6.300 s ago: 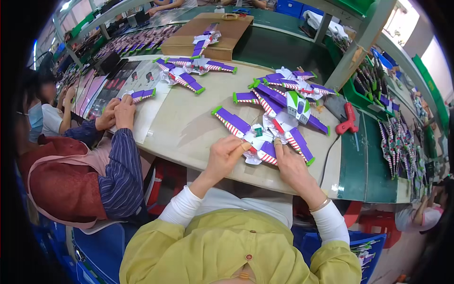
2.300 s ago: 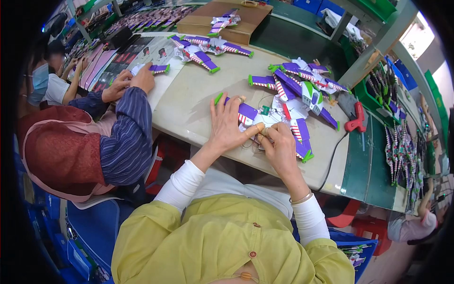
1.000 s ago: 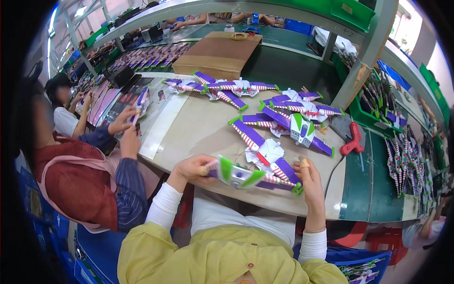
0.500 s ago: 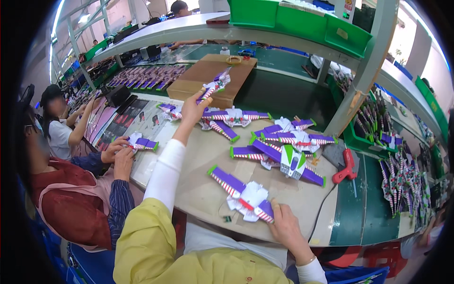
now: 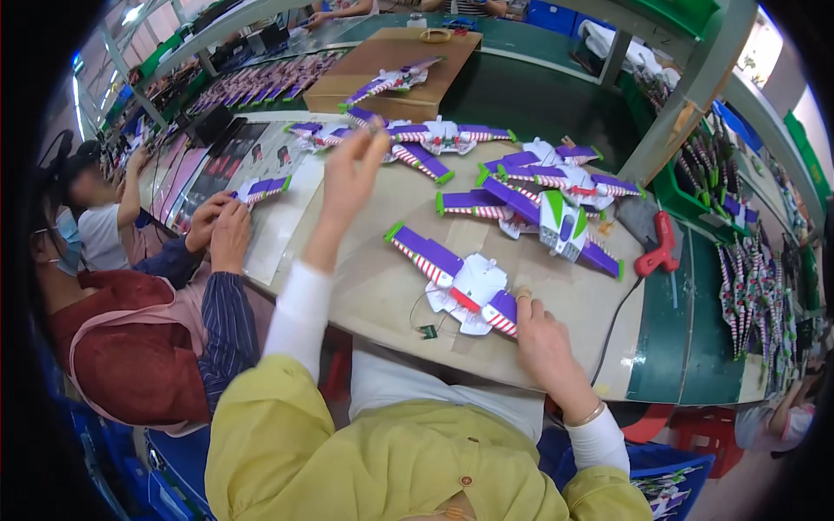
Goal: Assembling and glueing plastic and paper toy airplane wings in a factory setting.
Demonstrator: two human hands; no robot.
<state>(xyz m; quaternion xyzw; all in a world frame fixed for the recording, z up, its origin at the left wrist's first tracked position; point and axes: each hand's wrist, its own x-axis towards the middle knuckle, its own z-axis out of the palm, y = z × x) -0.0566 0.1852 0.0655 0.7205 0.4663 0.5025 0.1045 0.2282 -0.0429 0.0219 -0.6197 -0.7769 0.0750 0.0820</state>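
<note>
In front of me a toy wing piece, white in the middle with purple, red-striped, green-tipped wings, lies on the brown board, one wing seeming shorter. My right hand pinches the end of that right wing. A thin wire with a small green circuit board trails beside it. My left hand is raised over the board, slightly blurred, fingers apart and holding nothing. Just beyond it, another winged toy rests on the cardboard box. More winged toys lie across the board's far side.
At the right, a red glue gun with a black cord lies near a toy with a green-and-white body. A green bin and piled wings stand farther right. A co-worker's hands hold a wing at left.
My left hand has let go of the winged toy, which now lies on the cardboard box, and has drawn back toward me. The right hand stays at the wing piece. The view has tilted down.
</note>
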